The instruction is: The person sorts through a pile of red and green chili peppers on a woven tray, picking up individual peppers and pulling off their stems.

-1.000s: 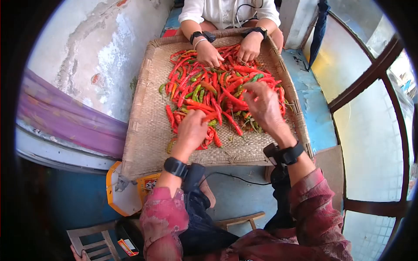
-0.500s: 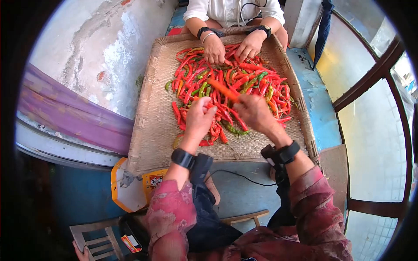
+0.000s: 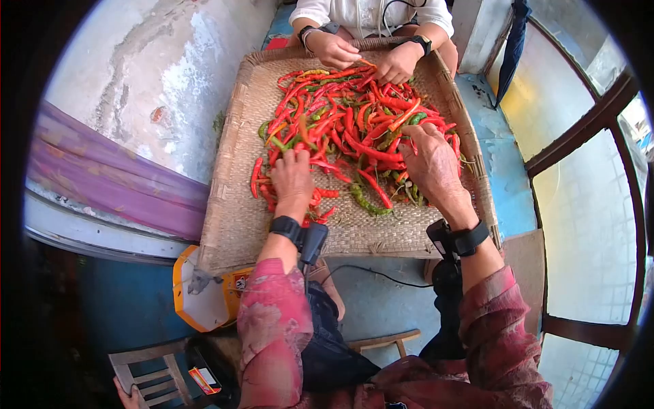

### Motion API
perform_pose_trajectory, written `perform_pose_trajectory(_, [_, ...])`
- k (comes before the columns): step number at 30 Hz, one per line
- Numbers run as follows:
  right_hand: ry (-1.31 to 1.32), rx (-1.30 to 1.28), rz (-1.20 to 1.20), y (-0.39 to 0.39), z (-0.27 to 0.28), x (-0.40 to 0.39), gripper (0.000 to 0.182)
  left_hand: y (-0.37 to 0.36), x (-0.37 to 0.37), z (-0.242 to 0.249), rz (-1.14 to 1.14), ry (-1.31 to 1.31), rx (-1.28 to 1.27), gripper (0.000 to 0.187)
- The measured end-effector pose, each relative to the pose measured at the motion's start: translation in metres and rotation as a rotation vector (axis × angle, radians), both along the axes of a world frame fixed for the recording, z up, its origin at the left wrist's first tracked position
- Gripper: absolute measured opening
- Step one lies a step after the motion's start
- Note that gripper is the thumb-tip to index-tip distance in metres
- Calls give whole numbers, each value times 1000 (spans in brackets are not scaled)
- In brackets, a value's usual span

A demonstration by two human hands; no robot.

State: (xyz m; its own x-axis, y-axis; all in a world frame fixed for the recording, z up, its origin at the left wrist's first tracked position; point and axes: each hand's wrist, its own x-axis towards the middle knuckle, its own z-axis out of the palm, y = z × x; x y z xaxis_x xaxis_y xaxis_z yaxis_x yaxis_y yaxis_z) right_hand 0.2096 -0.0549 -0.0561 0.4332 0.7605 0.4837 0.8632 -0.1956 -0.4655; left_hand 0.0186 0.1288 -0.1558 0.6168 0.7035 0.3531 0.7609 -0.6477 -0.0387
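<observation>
A heap of chili peppers (image 3: 361,129), mostly red with some green and orange, covers much of a shallow woven tray (image 3: 235,184). At the heap's left front, my left hand (image 3: 293,183) is curled over red chilies, its fingertips partly hidden among them. A blurred orange-brown chili (image 3: 304,131) stands up just beyond those fingers. On the right side, my right hand (image 3: 436,167) has bent fingers, with a red chili tip showing between thumb and fingers. An orange chili (image 3: 406,114) lies on the heap just beyond it.
Across the tray, another person's hands (image 3: 398,63) handle a thin orange chili. A wall with a purple cloth (image 3: 116,177) borders the left; framed glass panes (image 3: 579,218) border the right. A yellow-and-white container (image 3: 201,293) and a small wooden chair (image 3: 153,375) stand below left.
My hands have moved apart, the left down into the heap's left side, the right rightward. The orange chili formerly in my right hand is out of it. The other person's hands have lifted.
</observation>
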Motion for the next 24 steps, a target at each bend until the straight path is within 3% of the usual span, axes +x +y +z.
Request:
perform_pose_trajectory(3, [-23, 29, 60, 2, -2, -6, 21, 14, -31, 12, 2, -198, -20, 26])
perform_pose_trajectory(5, [-19, -6, 86, 2, 2, -14, 20, 11, -47, 29, -65, -425, -209, 30])
perform_pose_trajectory(6, [-11, 5, 96, 4, -1, -17, 19, 11, -51, 33, 58, -479, -379, 34])
perform_pose_trajectory(7, [-9, 7, 102, 5, -3, -21, 19, 10, -54, 36, 64, -478, -376, 34])
perform_pose_trajectory(9, [-12, -90, 134, 6, -3, -29, 16, 8, -58, 41, 94, -630, -682, 32])
perform_pose_trajectory(10, [-41, -55, 162, 5, -2, -34, 14, 9, -58, 35, -52, -716, -595, 31])
perform_pose_trajectory(14, [41, -55, 280, 13, -16, -42, 17, -7, -43, 42, -236, -660, -283, 27])
perform_pose_trajectory(15, [34, -57, 278, 14, -16, -47, 17, -14, -38, 48, -239, -668, -285, 27])
perform_pose_trajectory(17, [270, -50, 339, 14, -14, -60, 28, -25, -26, 54, -330, -661, -325, 26])
perform_pose_trajectory(19, [375, -37, 399, 14, -17, -63, 46, -37, -16, 58, -438, -596, -270, 25])
perform_pose_trajectory(22, [470, -61, 421, 15, -17, -66, 50, -62, -5, 65, -447, -574, -294, 24])
perform_pose_trajectory(24, [431, -86, 395, 14, -18, -67, 48, -71, 1, 67, -339, -401, -441, 24])
